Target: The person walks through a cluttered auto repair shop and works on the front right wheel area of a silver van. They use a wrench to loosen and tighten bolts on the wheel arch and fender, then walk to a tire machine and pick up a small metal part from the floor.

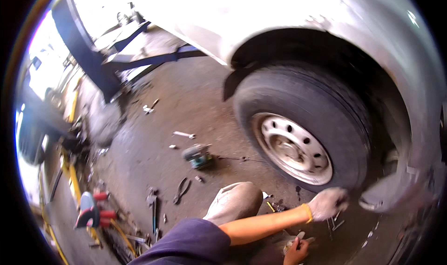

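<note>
My left hand (328,204), with a yellow wristband (307,212), is near the big black rubber tyre (302,95) on its white steel rim (293,148), far right. My right hand (296,253) is nearer; I cannot tell whether either's fingers are apart or clamped.

Left hand (328,203): blurred; fingertips indistinct, contents of the grip unreadable. Right hand (296,252): wrist cut off by lower edge; pale item (301,235) at its fingers too small to identify. Wheel (302,125): top of tyre hidden beneath fender (279,18); hub detail smeared. Green-grey device (199,156) on floor: blurred, type undetermined. Vehicle body: cropped by upper edge, highlights washed out.
</note>
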The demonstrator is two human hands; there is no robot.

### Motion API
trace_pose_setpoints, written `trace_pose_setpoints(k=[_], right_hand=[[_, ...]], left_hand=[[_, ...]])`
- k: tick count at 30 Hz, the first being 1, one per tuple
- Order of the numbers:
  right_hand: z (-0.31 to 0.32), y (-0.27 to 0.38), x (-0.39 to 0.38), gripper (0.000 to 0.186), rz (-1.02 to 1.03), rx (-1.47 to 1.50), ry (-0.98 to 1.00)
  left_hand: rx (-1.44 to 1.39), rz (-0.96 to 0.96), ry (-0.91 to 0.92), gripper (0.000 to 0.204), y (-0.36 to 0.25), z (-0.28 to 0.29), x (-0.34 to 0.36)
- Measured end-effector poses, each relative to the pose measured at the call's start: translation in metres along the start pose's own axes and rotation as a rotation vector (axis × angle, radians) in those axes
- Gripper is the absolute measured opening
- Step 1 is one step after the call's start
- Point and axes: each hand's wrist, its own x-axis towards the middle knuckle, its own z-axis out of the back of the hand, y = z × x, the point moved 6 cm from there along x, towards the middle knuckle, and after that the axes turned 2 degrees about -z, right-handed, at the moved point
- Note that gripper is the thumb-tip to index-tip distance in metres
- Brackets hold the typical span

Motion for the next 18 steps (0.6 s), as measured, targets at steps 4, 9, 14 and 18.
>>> trace_pose_setpoints(k=[4,9,14,18], right_hand=[[-0.006,0.050,-0.048,0.018,0.356,-0.339,0.348],[-0.022,0.098,-0.107,0.016,0.315,-0.755,0.560],[-0.055,0.142,-0.202,0.028,0.561,-0.842,0.946],[-0.057,0.194,-0.275,0.025,0.319,-0.815,1.010]], left_hand=[[0.138,0.401,0.004,0.037,0.016,0.014,-0.120],[-0.018,0.807,-0.004,0.030,-0.066,0.082,-0.214],[-0.146,1.055,-0.671,0.026,-0.247,0.196,-0.289],[-0.530,1.225,-1.243,0.027,-0.270,0.190,-0.451]])
